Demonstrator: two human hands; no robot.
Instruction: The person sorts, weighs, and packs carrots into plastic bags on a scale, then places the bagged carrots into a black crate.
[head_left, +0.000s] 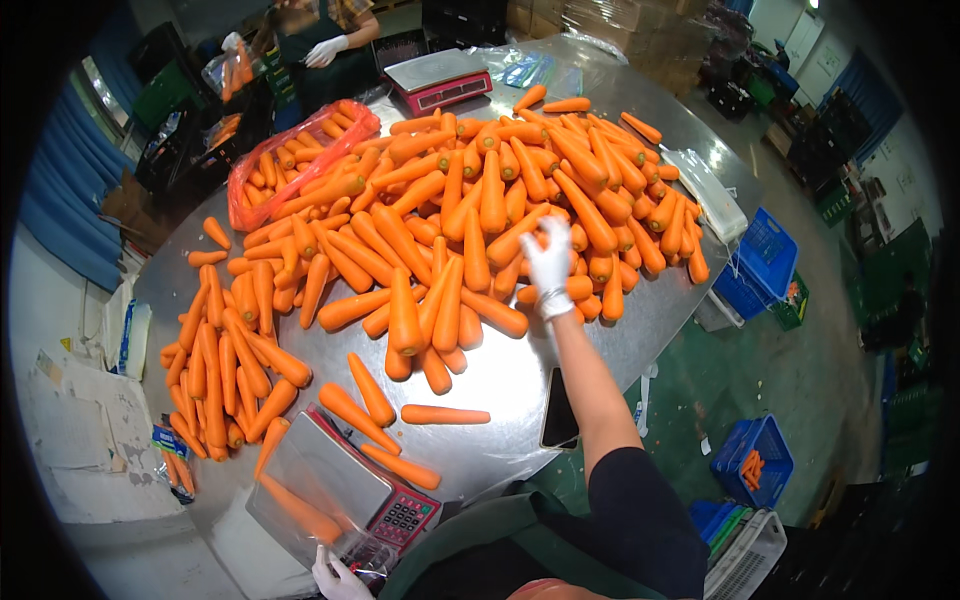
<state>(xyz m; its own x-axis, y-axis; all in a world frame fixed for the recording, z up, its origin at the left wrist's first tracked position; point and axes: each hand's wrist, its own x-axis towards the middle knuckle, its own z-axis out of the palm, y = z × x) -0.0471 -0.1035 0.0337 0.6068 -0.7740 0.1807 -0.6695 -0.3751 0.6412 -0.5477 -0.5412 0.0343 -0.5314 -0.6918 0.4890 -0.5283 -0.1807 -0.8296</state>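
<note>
My left hand (339, 576), in a white glove, grips the edge of a clear plastic bag (289, 480) at the bottom of the view. One carrot (300, 510) lies inside the bag, which is spread over a digital scale (330, 472) with a red body and keypad. My right hand (550, 259), also gloved and blurred by motion, is stretched over the large carrot pile (480, 202). Its fingers are apart among the carrots, and I see none clearly held. Several loose carrots (371, 390) lie between the scale and the pile.
A smartphone (560, 412) rests by the metal table's near edge. Farther off are a red bag of carrots (244, 202), a second scale (439, 79) and a stack of clear bags (705, 191). Blue crates (754, 457) stand on the floor. A person (326, 49) in gloves stands across the table.
</note>
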